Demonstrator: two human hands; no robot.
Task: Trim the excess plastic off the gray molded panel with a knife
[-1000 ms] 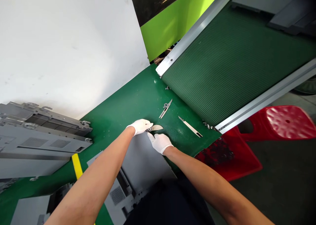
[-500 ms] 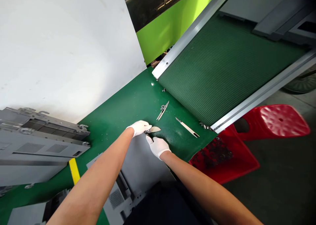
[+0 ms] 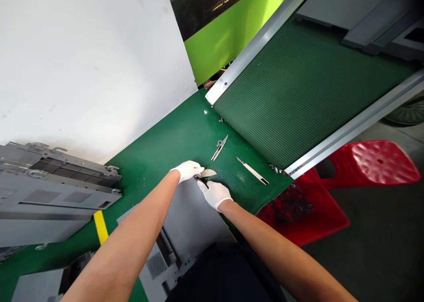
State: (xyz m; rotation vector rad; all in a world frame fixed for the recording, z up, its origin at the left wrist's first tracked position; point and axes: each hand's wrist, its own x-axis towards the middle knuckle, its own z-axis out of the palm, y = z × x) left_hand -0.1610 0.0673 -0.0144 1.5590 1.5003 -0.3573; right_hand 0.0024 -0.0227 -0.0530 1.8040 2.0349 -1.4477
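Both my hands wear white gloves and meet at the far corner of a grey plastic panel (image 3: 190,218) lying on the green table (image 3: 159,151). My left hand (image 3: 187,170) is closed around a small cutting tool whose pale blade (image 3: 209,173) sticks out to the right. My right hand (image 3: 214,193) is curled just below it, its index finger touching the tool near the panel's corner. What the right hand grips is hidden.
Two thin grey plastic offcuts (image 3: 220,147) (image 3: 252,170) lie on the table beyond my hands. A ribbed green conveyor belt (image 3: 298,85) with metal rails rises to the right. Stacked grey panels (image 3: 49,191) sit at the left, red plastic stools (image 3: 364,165) at the right, a white wall behind.
The view shifted slightly. My hands stay together at the panel's corner, with the right hand moving a little down and back.
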